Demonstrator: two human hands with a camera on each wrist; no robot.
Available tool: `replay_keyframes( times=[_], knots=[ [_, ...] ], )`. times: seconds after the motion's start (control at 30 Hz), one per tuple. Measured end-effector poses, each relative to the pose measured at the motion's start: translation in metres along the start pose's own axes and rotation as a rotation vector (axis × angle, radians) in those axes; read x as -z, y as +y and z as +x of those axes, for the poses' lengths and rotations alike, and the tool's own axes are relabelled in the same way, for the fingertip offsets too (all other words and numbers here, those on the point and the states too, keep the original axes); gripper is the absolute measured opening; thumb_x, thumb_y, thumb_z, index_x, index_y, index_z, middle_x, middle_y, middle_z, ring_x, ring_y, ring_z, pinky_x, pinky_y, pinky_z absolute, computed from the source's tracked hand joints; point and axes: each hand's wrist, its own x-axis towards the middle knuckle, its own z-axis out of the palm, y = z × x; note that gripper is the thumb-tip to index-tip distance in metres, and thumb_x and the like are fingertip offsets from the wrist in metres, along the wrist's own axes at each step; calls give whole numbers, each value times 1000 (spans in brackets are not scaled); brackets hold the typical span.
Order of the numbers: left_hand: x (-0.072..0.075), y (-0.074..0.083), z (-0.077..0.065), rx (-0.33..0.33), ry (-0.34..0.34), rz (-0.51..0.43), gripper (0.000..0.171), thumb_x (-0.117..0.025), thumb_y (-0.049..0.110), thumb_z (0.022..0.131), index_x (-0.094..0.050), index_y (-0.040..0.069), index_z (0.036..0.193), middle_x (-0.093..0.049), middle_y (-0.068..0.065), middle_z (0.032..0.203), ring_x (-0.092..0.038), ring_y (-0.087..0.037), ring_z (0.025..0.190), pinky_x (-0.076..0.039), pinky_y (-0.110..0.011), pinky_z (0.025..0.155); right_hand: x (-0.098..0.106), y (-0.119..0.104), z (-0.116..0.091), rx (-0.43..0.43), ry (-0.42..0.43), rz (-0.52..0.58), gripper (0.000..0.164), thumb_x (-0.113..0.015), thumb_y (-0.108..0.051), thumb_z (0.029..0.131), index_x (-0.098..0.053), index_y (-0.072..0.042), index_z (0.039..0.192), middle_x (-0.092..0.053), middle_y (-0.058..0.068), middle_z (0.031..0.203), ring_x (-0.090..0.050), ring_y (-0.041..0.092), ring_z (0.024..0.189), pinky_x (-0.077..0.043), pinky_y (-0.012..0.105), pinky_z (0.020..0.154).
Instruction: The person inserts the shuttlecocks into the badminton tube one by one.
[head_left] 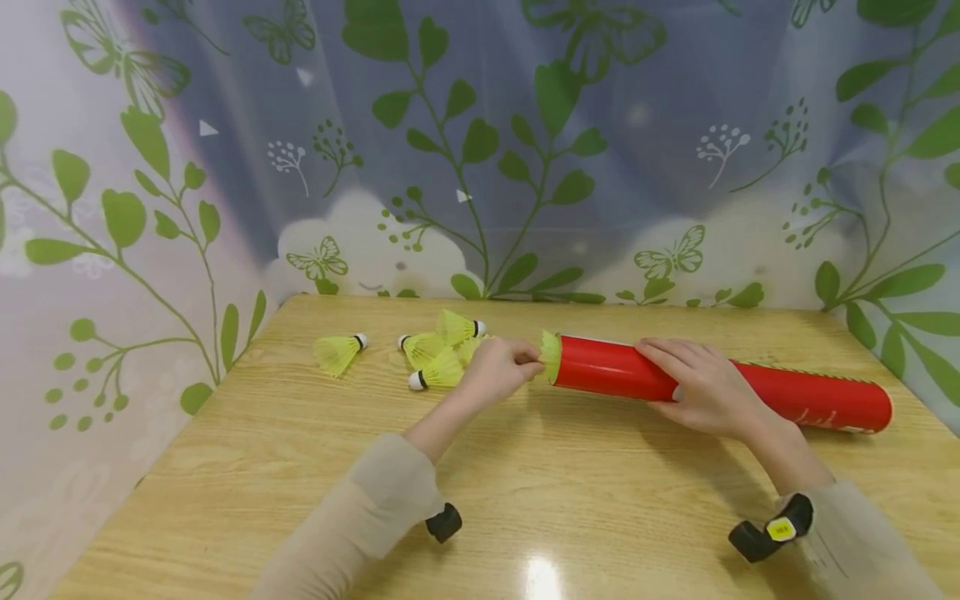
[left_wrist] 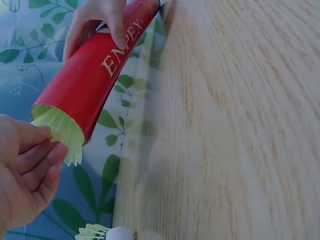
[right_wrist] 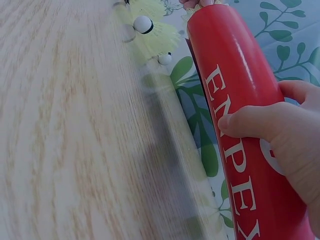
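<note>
A red cylindrical shuttlecock tube [head_left: 607,367] with white lettering lies at a slant over the table, its open end raised toward the left. My right hand [head_left: 708,387] grips it around the middle, the thumb [right_wrist: 250,121] across the lettering. A yellow shuttlecock [left_wrist: 65,131] sits partly inside the tube's mouth, skirt outward; its head is hidden within. At that skirt's edge, my left hand [head_left: 495,372] pinches the shuttlecock between thumb and fingers [left_wrist: 37,165].
Left of the tube, several loose yellow shuttlecocks with white heads are grouped, among them one shuttlecock [head_left: 441,369] near my left hand. Another shuttlecock [head_left: 341,354] lies apart farther left. A leaf-patterned curtain [head_left: 480,167] borders the back of the wooden table [head_left: 585,500].
</note>
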Motion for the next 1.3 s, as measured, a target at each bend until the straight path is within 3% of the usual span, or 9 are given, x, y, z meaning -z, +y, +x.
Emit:
replay_keyframes(
  times=[0.2,0.27,0.37,0.47,0.8,0.93,1.07,1.3],
  knots=[
    [0,1,0,-65,56,53,15,-63,8,86,-73,4,96,-70,-7,95,-66,-16,82,-50,-24,71,2,1,1,-13,-5,3,70,-37,-57,88,-51,-1,128,-56,18,119,-54,36,102,-43,53,80],
    [0,2,0,-64,63,55,15,-63,8,87,-73,4,97,-70,-8,95,-66,-15,81,-50,-23,70,3,1,2,-19,-8,0,66,-49,-52,87,-51,-1,129,-57,18,119,-54,36,101,-43,53,80],
    [0,3,1,-50,80,57,16,-63,8,87,-73,4,98,-70,-7,97,-64,-12,78,-47,-21,68,4,1,3,-29,-10,-5,69,-75,-33,73,-50,-2,129,-57,18,119,-54,36,101,-42,53,81],
    [-1,5,2,-41,95,59,16,-63,8,87,-73,4,98,-70,-7,97,-60,-11,70,-45,-19,62,4,1,3,-42,-10,-9,82,-84,-16,55,-51,-2,129,-57,18,120,-54,35,102,-42,52,82],
    [-6,10,3,-41,76,63,17,-61,8,89,-72,5,101,-69,-7,98,-51,-7,60,-40,-16,54,2,-2,4,-65,-17,-16,84,-85,-17,55,-50,-2,129,-57,17,119,-54,35,102,-42,52,82],
    [-7,13,5,-80,87,106,15,-61,6,88,-75,7,94,-70,-3,85,-47,-6,57,-37,-16,54,3,-4,6,-82,-17,-18,82,-86,-17,55,-52,-1,127,-57,17,119,-54,35,101,-42,52,82],
    [-7,14,7,-119,93,133,15,-60,4,87,-74,9,83,-61,2,69,-42,-6,54,-33,-16,52,4,-5,7,-92,-18,-19,81,-86,-15,54,-52,-1,127,-57,17,118,-55,35,100,-42,52,81],
    [-9,13,8,-95,66,114,15,-60,5,87,-74,9,86,-63,1,71,-39,-6,53,-32,-16,51,2,-4,6,-84,-10,-16,81,-86,-15,55,-52,-1,127,-57,17,119,-54,35,102,-42,51,80]
  ],
)
